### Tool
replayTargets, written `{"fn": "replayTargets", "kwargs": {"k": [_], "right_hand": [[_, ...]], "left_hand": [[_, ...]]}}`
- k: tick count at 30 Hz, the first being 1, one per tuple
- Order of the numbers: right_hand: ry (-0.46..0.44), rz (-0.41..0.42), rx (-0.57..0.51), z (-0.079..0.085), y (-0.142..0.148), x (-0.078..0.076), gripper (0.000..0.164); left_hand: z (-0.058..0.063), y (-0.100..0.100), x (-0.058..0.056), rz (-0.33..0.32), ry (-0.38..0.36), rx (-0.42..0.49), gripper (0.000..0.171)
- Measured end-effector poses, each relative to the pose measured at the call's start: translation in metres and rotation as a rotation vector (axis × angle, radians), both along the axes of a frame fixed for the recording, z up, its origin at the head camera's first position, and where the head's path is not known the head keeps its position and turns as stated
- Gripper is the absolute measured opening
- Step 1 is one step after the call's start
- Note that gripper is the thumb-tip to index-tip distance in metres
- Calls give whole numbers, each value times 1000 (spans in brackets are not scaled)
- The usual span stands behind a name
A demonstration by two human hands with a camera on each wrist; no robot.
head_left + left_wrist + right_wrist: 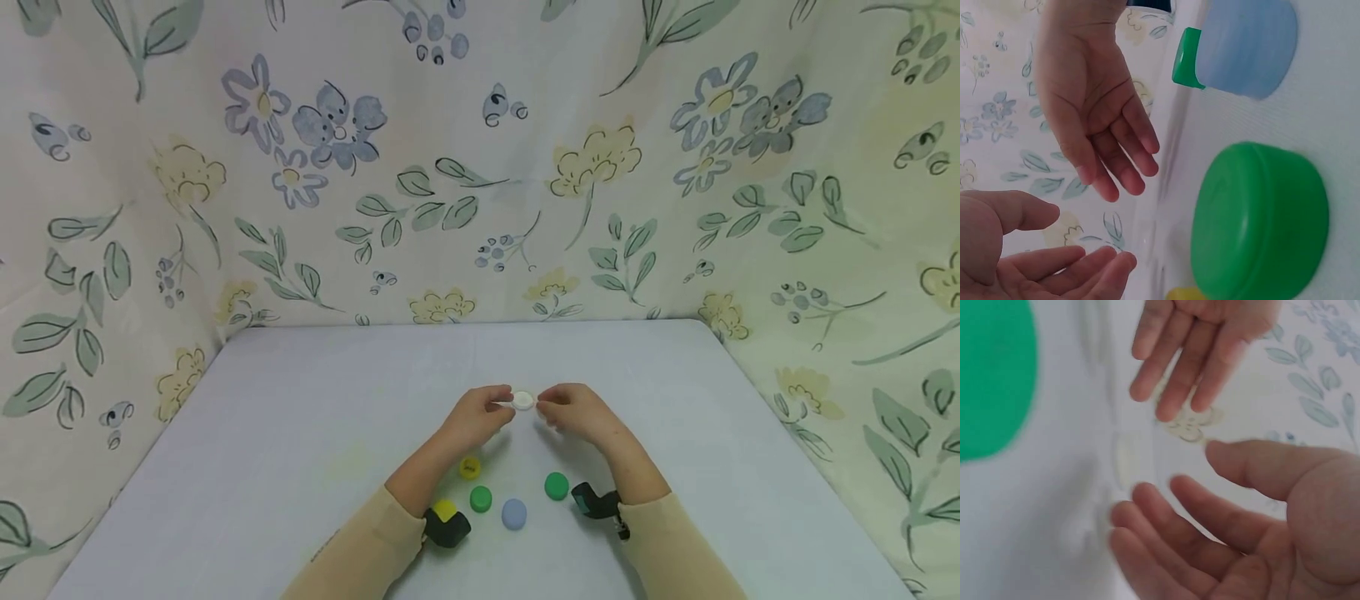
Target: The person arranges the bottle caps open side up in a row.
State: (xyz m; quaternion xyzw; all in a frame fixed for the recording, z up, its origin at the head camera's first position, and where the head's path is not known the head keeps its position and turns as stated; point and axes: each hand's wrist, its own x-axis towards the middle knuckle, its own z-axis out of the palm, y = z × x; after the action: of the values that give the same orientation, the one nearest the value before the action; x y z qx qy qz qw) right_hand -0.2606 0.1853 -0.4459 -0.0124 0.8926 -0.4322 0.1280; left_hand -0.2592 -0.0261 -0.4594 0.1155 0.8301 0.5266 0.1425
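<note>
A small white round cap (522, 401) lies on the white table between the two hands in the head view. My left hand (480, 411) is at its left, fingertips near its edge; my right hand (573, 412) is at its right. In the left wrist view my left hand (1029, 250) has loosely bent fingers and nothing between thumb and fingers. The right wrist view shows my right hand (1229, 531) likewise, thumb apart from the fingers. The white cap cannot be made out in either wrist view.
Nearer the body are a yellow cap (469, 467), a second yellow cap (445, 509) partly covered by the left wrist camera, green caps (481, 499) and a pale blue cap (513, 514). A flower-patterned curtain (517, 167) stands behind and beside the table (300, 417).
</note>
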Motion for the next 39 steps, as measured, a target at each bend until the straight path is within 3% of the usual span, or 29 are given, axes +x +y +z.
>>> {"fn": "replayTargets", "kwargs": {"k": [10, 20, 28, 39], "right_hand": [[-37, 151, 148, 24, 10, 19, 26], [-77, 243, 325, 40, 5, 37, 32], [-91, 249, 447, 41, -4, 46, 26], [-109, 298, 514, 35, -18, 61, 29]], "left_hand": [[9, 4, 8, -70, 31, -18, 34], [10, 13, 18, -223, 28, -69, 30], [4, 22, 29, -312, 91, -119, 32], [-6, 32, 37, -359, 161, -147, 23]]}}
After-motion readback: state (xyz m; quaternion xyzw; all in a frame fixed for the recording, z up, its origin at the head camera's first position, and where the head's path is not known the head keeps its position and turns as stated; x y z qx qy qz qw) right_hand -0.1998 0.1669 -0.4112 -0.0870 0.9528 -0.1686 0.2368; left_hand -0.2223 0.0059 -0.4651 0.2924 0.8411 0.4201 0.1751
